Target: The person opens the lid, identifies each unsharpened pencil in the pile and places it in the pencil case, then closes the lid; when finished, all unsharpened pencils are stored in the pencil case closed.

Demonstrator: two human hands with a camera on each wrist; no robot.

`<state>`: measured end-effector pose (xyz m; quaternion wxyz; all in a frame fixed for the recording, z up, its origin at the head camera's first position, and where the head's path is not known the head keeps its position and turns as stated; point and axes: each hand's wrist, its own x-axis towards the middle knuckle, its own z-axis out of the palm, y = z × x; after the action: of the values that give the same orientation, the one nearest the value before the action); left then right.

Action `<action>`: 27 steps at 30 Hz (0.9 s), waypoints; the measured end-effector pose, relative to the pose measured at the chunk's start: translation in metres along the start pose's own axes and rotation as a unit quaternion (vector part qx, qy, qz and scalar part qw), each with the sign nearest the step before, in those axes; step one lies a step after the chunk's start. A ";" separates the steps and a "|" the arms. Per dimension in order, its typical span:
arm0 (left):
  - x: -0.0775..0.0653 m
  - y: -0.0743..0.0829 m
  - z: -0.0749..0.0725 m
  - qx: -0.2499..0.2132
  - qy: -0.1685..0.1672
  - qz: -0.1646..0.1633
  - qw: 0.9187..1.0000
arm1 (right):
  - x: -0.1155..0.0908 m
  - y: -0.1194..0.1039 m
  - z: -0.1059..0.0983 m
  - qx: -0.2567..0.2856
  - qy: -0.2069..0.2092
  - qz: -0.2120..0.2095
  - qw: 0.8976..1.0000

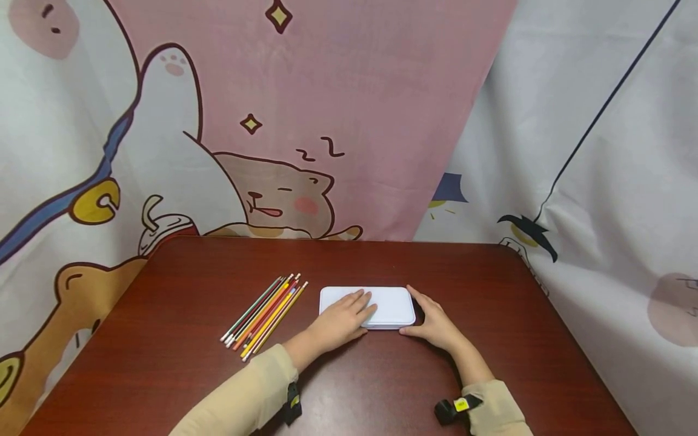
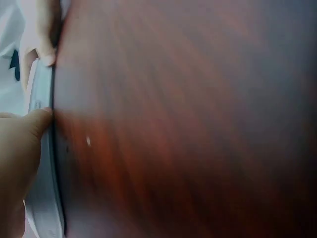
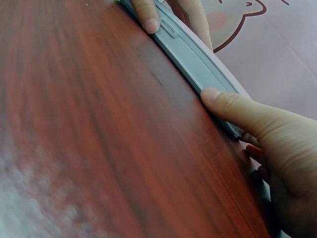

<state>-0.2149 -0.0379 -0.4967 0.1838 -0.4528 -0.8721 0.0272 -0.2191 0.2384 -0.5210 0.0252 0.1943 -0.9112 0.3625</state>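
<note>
A flat white pencil case (image 1: 389, 306) with rounded corners lies closed on the table. Its front side shows a small raised latch (image 3: 170, 28) in the right wrist view. My left hand (image 1: 340, 319) rests on the left part of the lid, fingers extended, while its thumb (image 2: 39, 119) touches the front side near the latch. At the right end, my right hand (image 1: 436, 324) holds the case between its thumb (image 3: 223, 101) on the front side and its fingers toward the back corner. The inside of the case is hidden.
Left of the case, several coloured pencils (image 1: 267, 315) lie in a slanted bundle on the dark red-brown table (image 1: 163, 363). Behind the table's far edge hangs a cartoon-printed cloth (image 1: 382, 121). Black straps with small devices sit on both wrists.
</note>
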 end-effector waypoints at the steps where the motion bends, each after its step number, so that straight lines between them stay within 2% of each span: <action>1: 0.000 0.000 0.000 0.017 0.001 0.007 1.000 | 0.000 0.000 0.000 0.000 0.000 0.000 1.000; 6: 0.002 0.004 -0.002 0.095 -0.010 0.038 0.995 | 0.000 0.000 0.000 0.000 0.000 0.001 1.000; 13: 0.005 0.008 -0.004 0.161 -0.058 0.063 0.983 | 0.000 0.001 0.000 -0.006 0.000 -0.002 1.000; 16: 0.005 0.009 -0.003 0.188 -0.055 0.071 0.978 | 0.000 0.001 0.000 -0.004 -0.001 -0.002 1.000; 23: 0.005 0.014 0.004 0.226 -0.014 0.083 0.971 | 0.000 0.000 -0.001 -0.002 0.000 -0.001 1.000; 27: 0.005 0.018 0.006 0.252 -0.014 0.086 0.964 | 0.000 0.000 0.000 -0.007 -0.007 0.006 1.000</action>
<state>-0.2054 -0.0229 -0.5051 0.2769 -0.4643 -0.7974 0.2682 -0.2194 0.2383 -0.5205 0.0180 0.1914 -0.9149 0.3550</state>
